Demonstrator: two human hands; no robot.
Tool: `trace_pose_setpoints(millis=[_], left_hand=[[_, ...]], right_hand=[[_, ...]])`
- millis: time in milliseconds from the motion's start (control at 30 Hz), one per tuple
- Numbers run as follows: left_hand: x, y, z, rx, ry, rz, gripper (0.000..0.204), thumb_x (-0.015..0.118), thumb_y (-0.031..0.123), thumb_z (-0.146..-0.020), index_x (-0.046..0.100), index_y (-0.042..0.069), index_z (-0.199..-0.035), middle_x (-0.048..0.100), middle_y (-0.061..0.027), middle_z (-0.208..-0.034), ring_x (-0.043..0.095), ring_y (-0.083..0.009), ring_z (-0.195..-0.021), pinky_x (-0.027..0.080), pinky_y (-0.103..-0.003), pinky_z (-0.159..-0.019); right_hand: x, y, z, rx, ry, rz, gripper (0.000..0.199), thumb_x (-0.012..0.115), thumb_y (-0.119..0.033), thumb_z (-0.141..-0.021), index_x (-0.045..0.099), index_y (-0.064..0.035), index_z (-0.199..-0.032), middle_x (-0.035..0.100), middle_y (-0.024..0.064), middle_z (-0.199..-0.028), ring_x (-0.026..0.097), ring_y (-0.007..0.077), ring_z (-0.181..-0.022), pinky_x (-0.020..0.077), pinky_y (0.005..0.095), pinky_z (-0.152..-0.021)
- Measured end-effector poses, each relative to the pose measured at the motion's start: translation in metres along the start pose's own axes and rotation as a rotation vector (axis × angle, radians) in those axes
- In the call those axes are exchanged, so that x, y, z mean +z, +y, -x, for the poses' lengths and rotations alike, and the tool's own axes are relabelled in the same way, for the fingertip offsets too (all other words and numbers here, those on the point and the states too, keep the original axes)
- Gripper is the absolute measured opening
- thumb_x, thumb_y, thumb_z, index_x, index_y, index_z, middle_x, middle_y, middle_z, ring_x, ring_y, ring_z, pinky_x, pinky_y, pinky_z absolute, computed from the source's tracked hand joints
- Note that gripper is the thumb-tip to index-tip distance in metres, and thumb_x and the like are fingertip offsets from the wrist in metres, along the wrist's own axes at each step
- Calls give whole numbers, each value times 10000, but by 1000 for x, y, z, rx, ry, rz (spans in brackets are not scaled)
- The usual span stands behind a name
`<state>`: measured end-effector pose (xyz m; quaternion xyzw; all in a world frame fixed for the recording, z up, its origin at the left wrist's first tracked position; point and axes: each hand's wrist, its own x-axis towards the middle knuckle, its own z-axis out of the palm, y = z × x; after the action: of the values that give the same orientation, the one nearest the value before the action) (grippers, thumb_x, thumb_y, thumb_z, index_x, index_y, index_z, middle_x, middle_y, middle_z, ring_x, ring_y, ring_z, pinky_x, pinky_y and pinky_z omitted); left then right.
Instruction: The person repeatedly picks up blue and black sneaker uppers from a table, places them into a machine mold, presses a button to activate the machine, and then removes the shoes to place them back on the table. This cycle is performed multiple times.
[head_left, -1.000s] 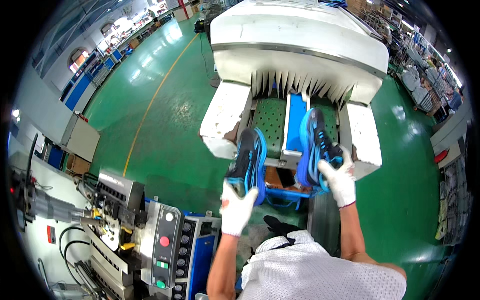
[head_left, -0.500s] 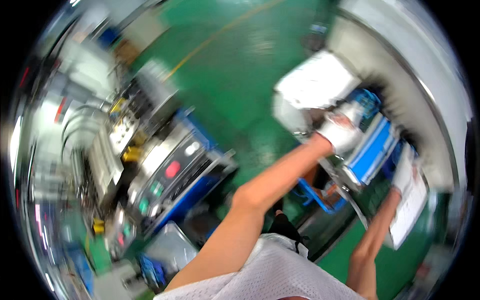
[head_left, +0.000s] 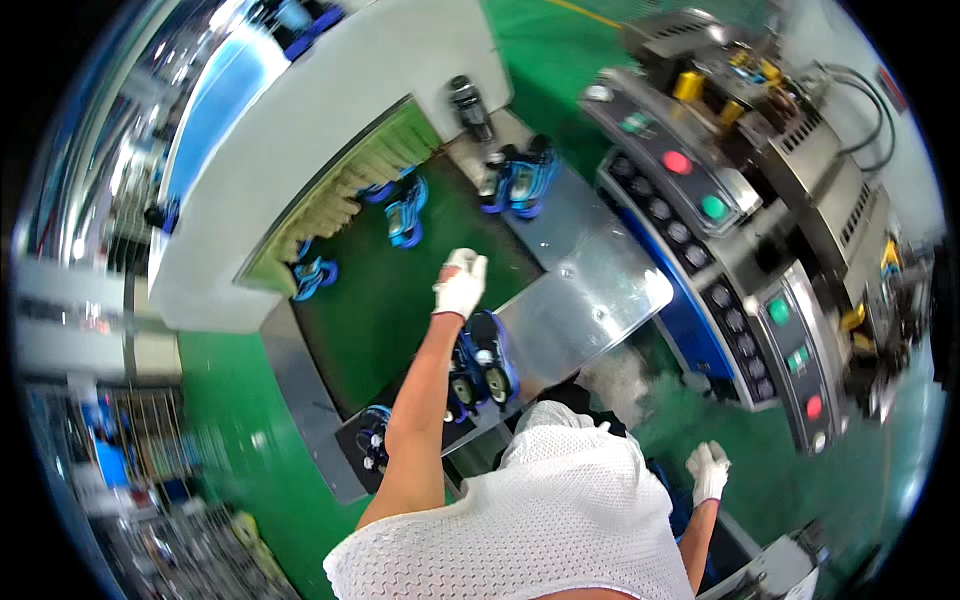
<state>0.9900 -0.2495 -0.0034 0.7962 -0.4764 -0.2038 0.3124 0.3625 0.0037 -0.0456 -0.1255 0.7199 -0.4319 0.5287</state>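
Observation:
My left hand point(head_left: 461, 284), in a white glove, is stretched forward over a dark green conveyor belt point(head_left: 350, 340). Its fingers are slightly curled and partly apart, and nothing shows in them. Just nearer than this hand, black and blue shoes point(head_left: 490, 358) stand at the belt's near edge, and more shoes point(head_left: 374, 435) sit beside my left forearm. Farther along the belt lie blue shoes point(head_left: 406, 212) and another blue shoe point(head_left: 315, 277) by the fringed curtain. At my right side hangs my gloved right hand point(head_left: 708, 472), fingers loosely apart, holding nothing visible.
A pale machine housing point(head_left: 350, 85) with a fringed curtain point(head_left: 320, 210) spans the belt's far end. Shoes point(head_left: 525, 175) and a dark bottle point(head_left: 470, 108) rest on the metal ledge point(head_left: 575, 300). To the right stands a machine with a button panel point(head_left: 680, 165).
My view has swung round, bringing the conveyor in front and the button-panel machine to the right. Both hands have left the blue items and white boards they were among.

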Motion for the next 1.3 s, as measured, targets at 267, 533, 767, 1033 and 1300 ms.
trace_pose_setpoints(millis=[267, 533, 767, 1033, 1300], left_hand=[[-159, -221, -42, -671, 456, -401, 910, 737, 420, -872, 269, 68, -1568, 368, -238, -1553, 486, -443, -1337, 437, -608, -1050], [-268, -420, -138, -483, 584, -196, 592, 588, 421, -994, 467, 115, -1486, 475, -268, -1456, 461, -425, -1344, 380, -467, -1116], [-246, -348, -115, -328, 540, -599, 238, 592, 241, -1007, 654, 53, -1138, 619, -231, -1087, 600, -424, -1033, 485, -493, -886], [-121, -95, -3, 143, 91, -93, 191, 722, 185, -881, 693, 111, -1055, 651, -132, -1076, 655, -323, -987, 541, -430, -840], [-18, 197, 39, 510, -595, 456, 225, 688, 115, -905, 703, 40, -1117, 663, -130, -1056, 656, -295, -1001, 514, -367, -894]], right_hand=[[64, -42, 19, 257, 138, 876, 492, 726, -255, -855, 579, -37, -1271, 653, 108, -1086, 653, 206, -803, 575, 385, -606], [15, -132, 2, 14, -365, 2242, 472, 705, -279, -839, 657, -60, -1255, 623, 245, -1310, 604, 381, -1211, 483, 520, -1017], [243, -151, -55, -261, -114, 1531, 428, 712, -267, -884, 634, -28, -1230, 743, 117, -1075, 718, 207, -930, 574, 372, -740], [541, -148, 108, -696, -971, 1297, 666, 721, -379, -876, 516, -3, -1385, 636, 219, -1312, 628, 300, -1234, 492, 409, -1036], [387, -218, 88, -777, -586, 1169, 751, 714, -141, -752, 408, 1, -1422, 636, 246, -1207, 647, 408, -1115, 513, 461, -965]])
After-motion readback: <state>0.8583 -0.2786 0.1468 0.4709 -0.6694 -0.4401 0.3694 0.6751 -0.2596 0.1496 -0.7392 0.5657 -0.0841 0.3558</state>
